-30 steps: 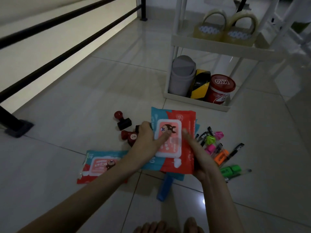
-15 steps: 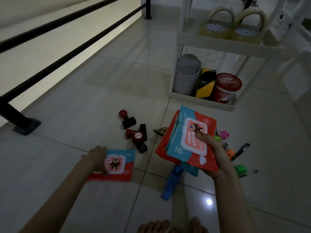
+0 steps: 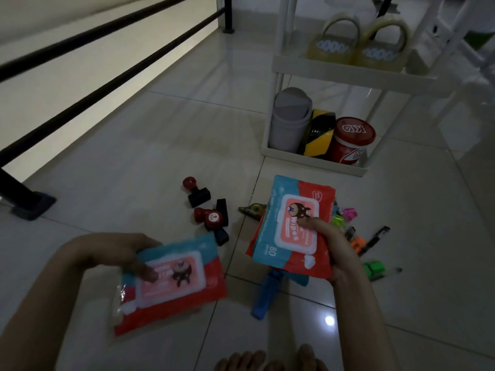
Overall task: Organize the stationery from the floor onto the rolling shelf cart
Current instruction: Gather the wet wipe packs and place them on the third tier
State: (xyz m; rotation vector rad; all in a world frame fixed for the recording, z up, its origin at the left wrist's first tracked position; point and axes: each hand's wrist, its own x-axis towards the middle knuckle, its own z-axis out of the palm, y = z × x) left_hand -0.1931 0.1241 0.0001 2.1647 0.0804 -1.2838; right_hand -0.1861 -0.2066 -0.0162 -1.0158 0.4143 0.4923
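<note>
My right hand (image 3: 332, 247) grips a stack of red-and-blue wipes packs (image 3: 292, 226), thumb on the top lid, held above the floor. At lower left, my left hand (image 3: 115, 253) holds a single wipes pack (image 3: 174, 282) lifted off the tiles. Red-handled stamps (image 3: 211, 210) and a correction tape (image 3: 253, 209) lie on the floor between the packs. Highlighters and pens (image 3: 359, 239) are scattered to the right of my right hand, and a blue tool (image 3: 266, 295) lies under the stack. The white rolling cart (image 3: 316, 159) stands behind, at upper right.
The cart's bottom shelf holds a grey bin (image 3: 290, 119), a black-yellow tape roll (image 3: 321, 135) and a red-lidded tub (image 3: 352, 140). Two clear tape rolls (image 3: 359, 44) sit on the shelf above. A black railing (image 3: 107, 62) runs along the left. My toes (image 3: 267, 360) show at the bottom edge.
My right hand has lifted the stack of wipes packs off the floor. My left hand reached left to the single pack, took hold of it and raised it toward me.
</note>
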